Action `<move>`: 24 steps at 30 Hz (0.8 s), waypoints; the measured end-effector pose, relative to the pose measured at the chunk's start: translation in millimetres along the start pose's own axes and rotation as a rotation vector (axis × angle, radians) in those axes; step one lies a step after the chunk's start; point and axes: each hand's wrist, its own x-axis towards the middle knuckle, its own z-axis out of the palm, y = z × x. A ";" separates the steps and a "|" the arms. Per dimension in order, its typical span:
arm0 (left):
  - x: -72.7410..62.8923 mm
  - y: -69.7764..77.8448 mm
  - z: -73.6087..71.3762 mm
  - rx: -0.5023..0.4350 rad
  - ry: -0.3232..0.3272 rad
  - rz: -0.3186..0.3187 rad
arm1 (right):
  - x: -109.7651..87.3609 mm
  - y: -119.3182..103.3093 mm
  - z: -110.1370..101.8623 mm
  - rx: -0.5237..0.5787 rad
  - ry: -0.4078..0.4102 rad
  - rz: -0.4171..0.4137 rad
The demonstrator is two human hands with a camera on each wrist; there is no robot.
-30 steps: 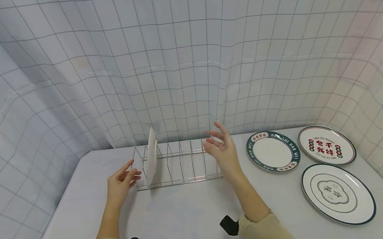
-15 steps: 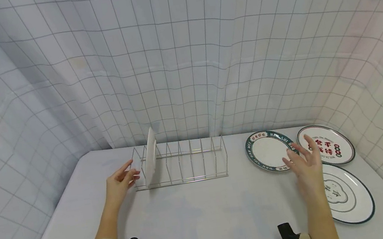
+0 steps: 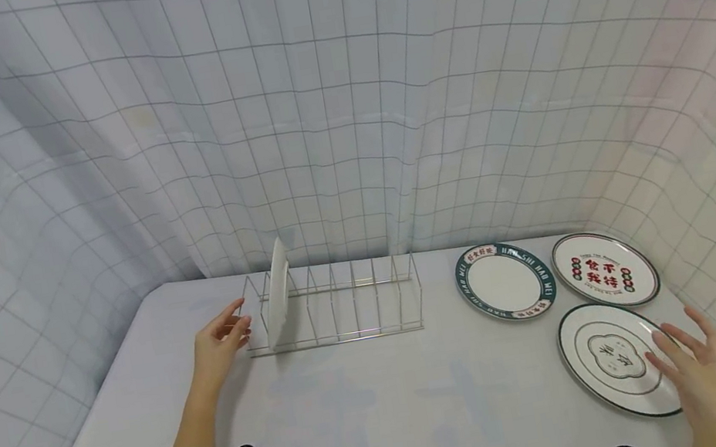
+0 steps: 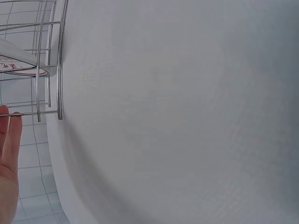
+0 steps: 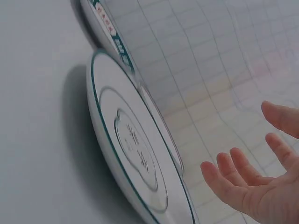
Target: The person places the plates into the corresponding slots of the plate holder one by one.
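Note:
My left hand [image 3: 214,348] is at the left end of a metal wire dish rack [image 3: 348,337], its fingertips touching the end wire in the left wrist view. One white plate [image 3: 278,298] stands upright in the rack near that end; its red lettering shows in the left wrist view. My right hand [image 3: 702,376] hovers with spread, relaxed fingers over the right edge of a large dark-rimmed white plate [image 3: 614,359] with a central emblem. In the right wrist view, the fingers [image 5: 224,179] are apart from this plate [image 5: 135,144] and hold nothing.
Behind the large plate lie a green-rimmed plate [image 3: 506,282] and a plate with red characters [image 3: 606,270]. All rest on a white table [image 3: 389,422]. A white grid-patterned curtain [image 3: 342,124] surrounds the table's back and sides.
My right hand has moved from the rack's right end, rightward and toward me, to the large plate. My left hand has stayed at the rack.

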 end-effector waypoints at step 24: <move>-2.0 -0.9 -1.5 0.000 0.030 -0.038 | 2.6 7.0 -67.8 -0.337 -0.017 0.431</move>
